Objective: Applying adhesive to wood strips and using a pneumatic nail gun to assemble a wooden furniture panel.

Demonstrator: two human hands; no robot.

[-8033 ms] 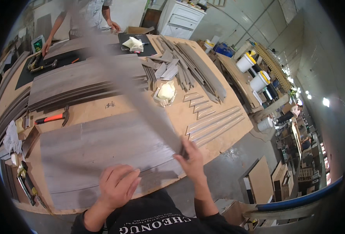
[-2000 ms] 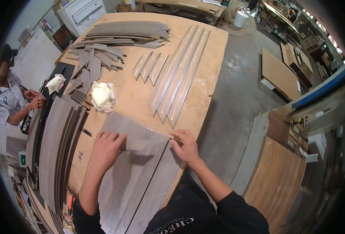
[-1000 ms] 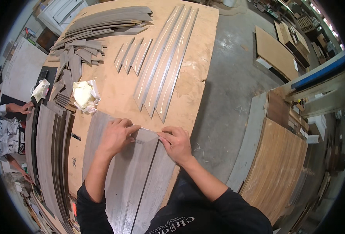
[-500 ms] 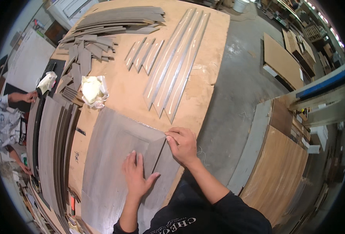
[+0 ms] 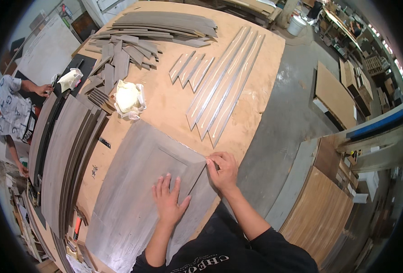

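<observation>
A grey wood-grain panel (image 5: 128, 182) lies on the bench before me, with mitred grey strips forming a raised border on it. My left hand (image 5: 168, 200) rests on the panel with its fingers spread, the thumb at the side strip (image 5: 193, 175). At that strip's far corner, my right hand (image 5: 223, 170) has its thumb and bent fingers closed on the end of the strip. Beyond the hands lie several long mitred strips (image 5: 224, 86) with lines of pale glue along them. Shorter glued strips (image 5: 191, 70) lie to their left.
An open wrapper of cream-coloured paste (image 5: 129, 101) sits left of the glued strips. Loose grey offcuts (image 5: 119, 59) and long stacked boards (image 5: 165, 22) lie farther back. A hammer (image 5: 77, 225) is at lower left. Beside more boards (image 5: 60, 159), another person (image 5: 15, 109) works at far left.
The view has shifted, so the bench and panel appear farther right. Both hands keep nearly the same places on the panel and strip. The other person's arms have moved slightly.
</observation>
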